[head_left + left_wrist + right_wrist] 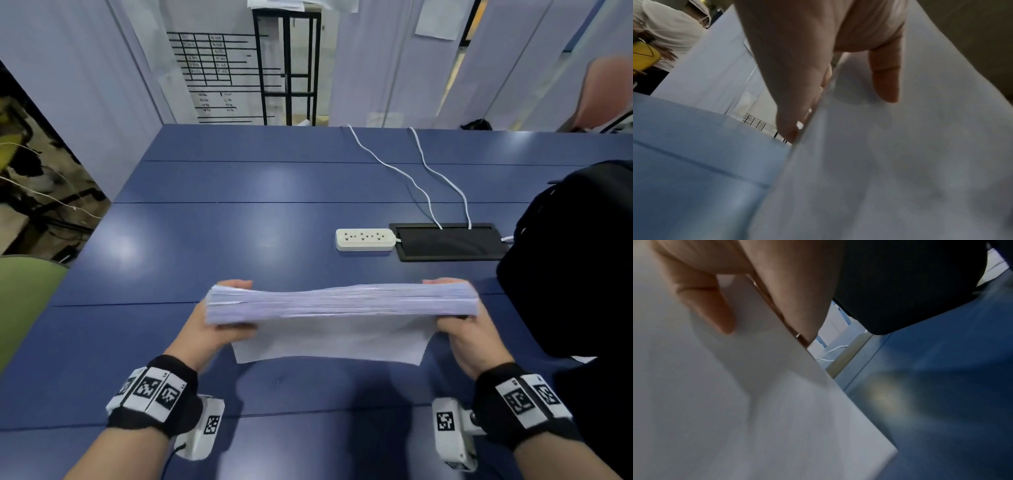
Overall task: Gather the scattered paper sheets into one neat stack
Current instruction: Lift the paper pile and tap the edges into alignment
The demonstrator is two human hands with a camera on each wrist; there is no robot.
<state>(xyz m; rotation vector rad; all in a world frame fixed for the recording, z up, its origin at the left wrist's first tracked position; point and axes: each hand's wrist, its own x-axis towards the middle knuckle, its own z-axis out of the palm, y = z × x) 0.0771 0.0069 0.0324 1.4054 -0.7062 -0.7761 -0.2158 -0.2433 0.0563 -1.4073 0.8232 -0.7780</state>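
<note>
A thick stack of white paper sheets (342, 303) stands on its long edge above the blue table (239, 222), its top edges facing me, slightly uneven. My left hand (219, 308) grips the stack's left end, thumb on the near face, fingers behind. My right hand (459, 315) grips the right end the same way. The left wrist view shows the thumb (885, 78) pressed on the near sheet (879, 162). In the right wrist view my thumb (711, 308) lies on the paper (735, 402).
A white power strip (364, 239) and a black cable hatch (445, 241) with two white cables lie beyond the stack to the right. A black bag (575, 257) stands at the right edge. A green chair (24, 291) sits left of the table.
</note>
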